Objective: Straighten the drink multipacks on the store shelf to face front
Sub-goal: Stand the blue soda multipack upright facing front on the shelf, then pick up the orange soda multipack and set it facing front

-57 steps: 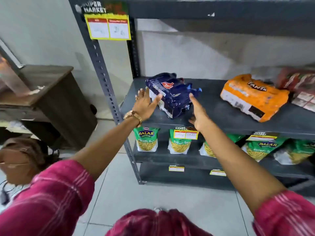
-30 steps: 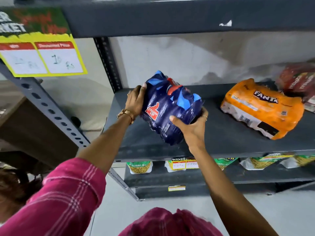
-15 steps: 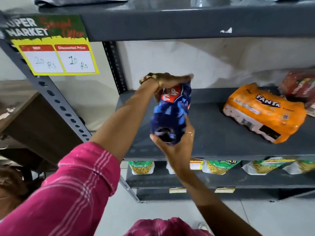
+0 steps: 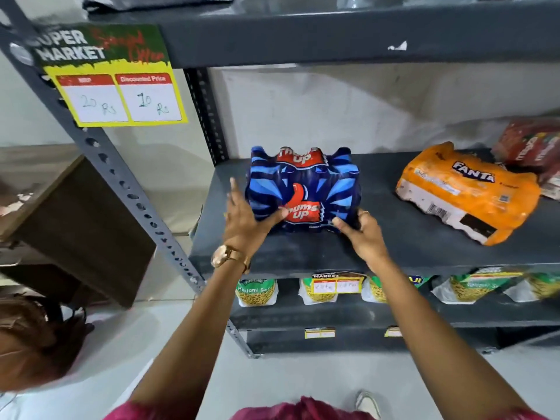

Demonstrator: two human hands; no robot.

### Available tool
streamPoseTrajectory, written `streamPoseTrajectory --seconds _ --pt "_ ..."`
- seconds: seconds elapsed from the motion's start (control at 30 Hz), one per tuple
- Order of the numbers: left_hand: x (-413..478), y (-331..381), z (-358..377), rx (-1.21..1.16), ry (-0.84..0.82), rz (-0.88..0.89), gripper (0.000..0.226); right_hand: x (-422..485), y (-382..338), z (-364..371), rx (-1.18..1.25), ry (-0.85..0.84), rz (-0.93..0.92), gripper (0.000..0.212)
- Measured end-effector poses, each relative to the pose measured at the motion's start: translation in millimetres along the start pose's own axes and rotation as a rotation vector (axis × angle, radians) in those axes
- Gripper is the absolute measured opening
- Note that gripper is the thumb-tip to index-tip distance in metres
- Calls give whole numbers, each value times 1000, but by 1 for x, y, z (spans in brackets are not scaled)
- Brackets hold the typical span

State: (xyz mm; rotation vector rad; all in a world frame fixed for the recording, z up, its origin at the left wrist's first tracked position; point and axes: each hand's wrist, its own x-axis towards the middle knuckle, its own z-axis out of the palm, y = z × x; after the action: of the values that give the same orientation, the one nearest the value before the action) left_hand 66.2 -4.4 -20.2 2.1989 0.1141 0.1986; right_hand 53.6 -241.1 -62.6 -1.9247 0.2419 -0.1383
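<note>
The blue Thums Up multipack [image 4: 303, 186] stands upright on the grey shelf [image 4: 306, 256], its red logo facing me. My left hand [image 4: 245, 219] lies flat against the pack's lower left corner, fingers spread and thumb across the front. My right hand [image 4: 360, 230] grips the pack's lower right corner. An orange Fanta multipack [image 4: 466, 189] lies tilted on its side further right on the same shelf. A red multipack [image 4: 533, 140] lies behind it at the far right, partly cut off by the frame.
A yellow price sign [image 4: 121, 95] hangs on the upper shelf's left post. Green snack bags [image 4: 257, 292] fill the shelf below. A brown wooden desk [image 4: 75, 225] stands to the left, and another person's head [image 4: 30, 341] shows at the lower left.
The blue pack, lifted and turned end-on between both hands, has been set down upright on the shelf with its logo to the front. My left hand came off its top to the lower left corner.
</note>
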Motion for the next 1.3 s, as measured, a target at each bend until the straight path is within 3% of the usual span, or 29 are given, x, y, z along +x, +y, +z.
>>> streamPoseTrajectory --seconds 0.03,0.1,0.37,0.47,0.63,0.9,1.0,1.07,1.17,1.23,1.3 --pt "-4 -12 2 -92 -92 -87 110 -1 0 1 -8 0 -3 46" --pt "-13 -26 8 -56 -135 -79 91 -3 1 2 -17 -6 -5 48" --pt "-66 -71 -1 11 -40 82 87 -54 8 -12 -204 -134 -7 63" --pt "-84 -86 -7 73 89 141 70 -71 17 -5 -298 -153 -35 70" --pt "-89 -90 -3 52 178 146 48 -79 11 13 -353 -55 -71 58" --pt "-84 -83 2 78 232 47 51 -78 8 15 -321 -11 -57 58" --pt "-93 -69 10 39 319 21 77 -79 5 13 -275 -43 -45 60" --pt "-103 -55 20 79 452 111 98 -79 5 6 -244 -114 -82 65" --pt "-113 -25 41 152 538 399 96 -77 10 -23 -327 -217 -216 88" --pt "-113 7 61 180 552 534 89 -71 17 -61 -238 -80 -289 82" --pt "-112 46 84 208 539 625 82 -64 21 -105 -46 230 -304 64"
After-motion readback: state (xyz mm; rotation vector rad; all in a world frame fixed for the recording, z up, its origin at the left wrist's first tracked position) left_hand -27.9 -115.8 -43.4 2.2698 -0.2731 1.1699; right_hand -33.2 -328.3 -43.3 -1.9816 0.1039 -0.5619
